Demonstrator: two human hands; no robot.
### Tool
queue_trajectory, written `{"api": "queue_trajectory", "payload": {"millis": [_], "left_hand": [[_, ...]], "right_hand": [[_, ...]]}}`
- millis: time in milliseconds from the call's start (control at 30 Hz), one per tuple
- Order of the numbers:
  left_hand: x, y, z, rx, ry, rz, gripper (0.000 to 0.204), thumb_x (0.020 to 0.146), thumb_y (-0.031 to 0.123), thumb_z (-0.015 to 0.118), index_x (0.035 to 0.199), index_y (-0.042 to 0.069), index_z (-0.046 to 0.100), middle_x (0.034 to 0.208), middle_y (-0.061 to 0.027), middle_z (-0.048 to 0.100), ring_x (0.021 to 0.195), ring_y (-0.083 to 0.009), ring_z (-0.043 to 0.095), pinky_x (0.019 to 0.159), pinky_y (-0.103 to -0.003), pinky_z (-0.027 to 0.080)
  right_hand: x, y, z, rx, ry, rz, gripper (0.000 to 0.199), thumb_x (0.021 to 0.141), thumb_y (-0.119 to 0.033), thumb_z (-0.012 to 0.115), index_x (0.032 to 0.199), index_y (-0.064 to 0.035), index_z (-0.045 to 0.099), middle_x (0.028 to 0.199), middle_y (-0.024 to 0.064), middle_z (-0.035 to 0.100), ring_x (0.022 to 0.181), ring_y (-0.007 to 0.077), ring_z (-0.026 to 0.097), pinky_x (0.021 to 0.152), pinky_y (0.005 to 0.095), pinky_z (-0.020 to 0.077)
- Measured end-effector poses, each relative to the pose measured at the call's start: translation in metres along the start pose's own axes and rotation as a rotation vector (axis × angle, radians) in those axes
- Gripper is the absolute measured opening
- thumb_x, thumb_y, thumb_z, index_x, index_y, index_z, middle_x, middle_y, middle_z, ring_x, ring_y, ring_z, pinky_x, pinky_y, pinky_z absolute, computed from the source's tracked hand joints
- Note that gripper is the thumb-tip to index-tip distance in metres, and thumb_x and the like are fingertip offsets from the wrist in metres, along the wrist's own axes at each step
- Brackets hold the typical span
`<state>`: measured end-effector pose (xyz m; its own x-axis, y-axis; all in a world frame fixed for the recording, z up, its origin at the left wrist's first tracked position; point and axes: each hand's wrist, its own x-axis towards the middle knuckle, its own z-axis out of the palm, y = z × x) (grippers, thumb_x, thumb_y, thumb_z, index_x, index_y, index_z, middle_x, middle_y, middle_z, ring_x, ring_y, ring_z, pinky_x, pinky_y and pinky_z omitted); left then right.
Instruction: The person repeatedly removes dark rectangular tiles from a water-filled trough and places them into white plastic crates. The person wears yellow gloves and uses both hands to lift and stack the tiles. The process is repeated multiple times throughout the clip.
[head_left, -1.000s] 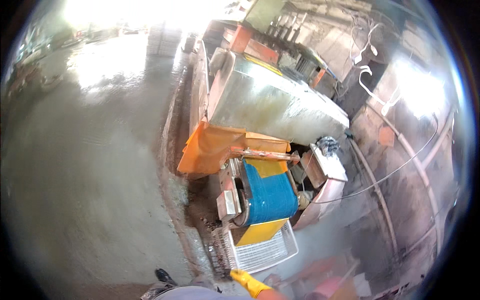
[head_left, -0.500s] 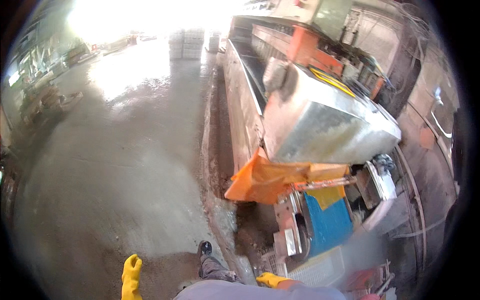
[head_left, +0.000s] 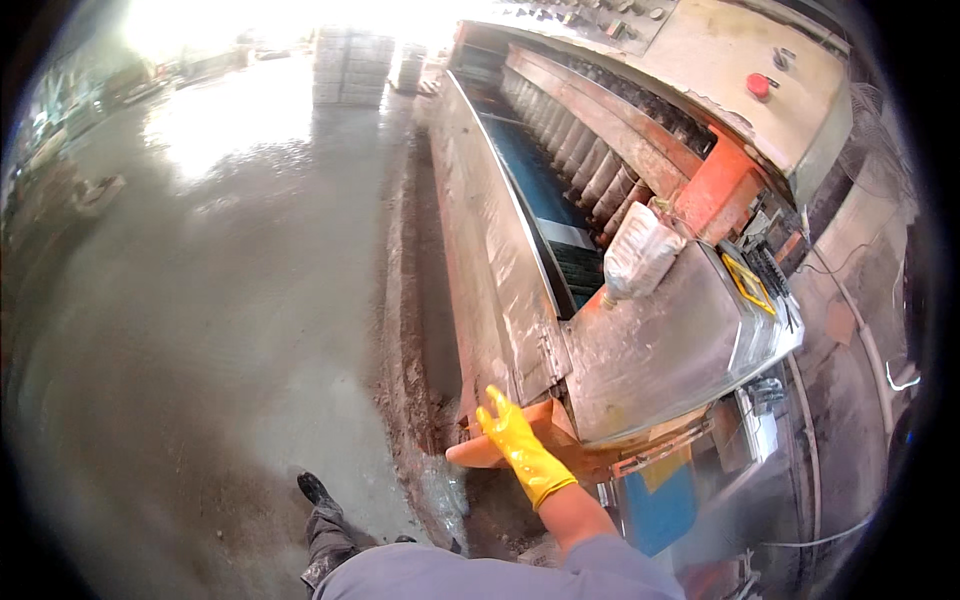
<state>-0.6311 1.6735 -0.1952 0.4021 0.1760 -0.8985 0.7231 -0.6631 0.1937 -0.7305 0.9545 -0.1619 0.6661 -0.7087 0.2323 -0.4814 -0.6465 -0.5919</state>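
One hand (head_left: 515,440) shows, the right, in a yellow glove, fingers spread wide and resting on the orange guard (head_left: 500,440) at the near corner of the long steel machine (head_left: 650,350). One white sack (head_left: 640,255) sits on top of the machine beside one blue belt (head_left: 535,175), and one red button (head_left: 760,85) shows on its panel.

the orange tray (head_left: 548,425) jutted flat from under the steel machine's near end, low over the wet floor. its front corner was rounded, and its upper surface looked worn and dirty.
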Motion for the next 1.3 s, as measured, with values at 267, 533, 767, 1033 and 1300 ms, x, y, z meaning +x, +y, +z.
{"api": "queue_trajectory", "payload": {"millis": [267,533,767,1033,1300], "left_hand": [[0.135,0.260,-0.113,0.187,0.064,0.296,0.036,0.096,0.036,0.069,0.101,0.001,0.067,0.087,-0.0028,0.060,0.081,-0.0197,0.060,0.074,-0.036,0.050],[0.211,0.644,-0.216,0.012,0.261,0.990,0.048,0.103,0.033,0.064,0.136,-0.001,0.062,0.127,-0.0127,0.067,0.113,-0.0237,0.062,0.099,-0.038,0.049],[0.222,0.743,-0.136,0.242,0.034,1.073,0.054,0.102,0.041,0.067,0.140,0.003,0.059,0.119,-0.0071,0.069,0.101,-0.0217,0.066,0.087,-0.042,0.053],[0.131,0.790,0.038,0.619,-0.108,0.535,0.071,0.103,0.049,0.059,0.152,-0.001,0.047,0.153,-0.0255,0.050,0.142,-0.0390,0.047,0.117,-0.051,0.037],[0.156,0.933,0.098,0.586,-0.128,0.402,0.070,0.105,0.054,0.050,0.157,0.009,0.043,0.159,-0.0189,0.046,0.146,-0.0372,0.045,0.116,-0.056,0.036]], "right_hand": [[0.162,-0.064,-0.072,-0.233,0.464,-0.041,0.067,0.090,-0.023,0.079,0.146,0.0043,0.052,0.140,0.0304,0.061,0.130,0.0447,0.060,0.111,0.0455,0.0479],[0.253,0.013,-0.105,-0.543,0.442,0.504,0.077,0.090,-0.042,0.078,0.149,-0.0011,0.051,0.147,0.0259,0.058,0.137,0.0398,0.055,0.115,0.0455,0.0444],[0.380,0.002,-0.119,-0.389,0.018,0.877,0.072,0.089,-0.056,0.072,0.136,-0.0034,0.059,0.138,0.0257,0.064,0.127,0.0432,0.062,0.108,0.0496,0.0484],[0.481,0.057,-0.120,-0.214,-0.010,0.725,0.072,0.090,-0.054,0.070,0.137,0.0009,0.063,0.138,0.0288,0.063,0.129,0.0440,0.060,0.108,0.0493,0.0468],[0.500,0.065,-0.121,-0.093,-0.067,0.785,0.068,0.091,-0.056,0.067,0.130,0.0002,0.066,0.131,0.0277,0.067,0.121,0.0445,0.063,0.101,0.0501,0.0494]]}}
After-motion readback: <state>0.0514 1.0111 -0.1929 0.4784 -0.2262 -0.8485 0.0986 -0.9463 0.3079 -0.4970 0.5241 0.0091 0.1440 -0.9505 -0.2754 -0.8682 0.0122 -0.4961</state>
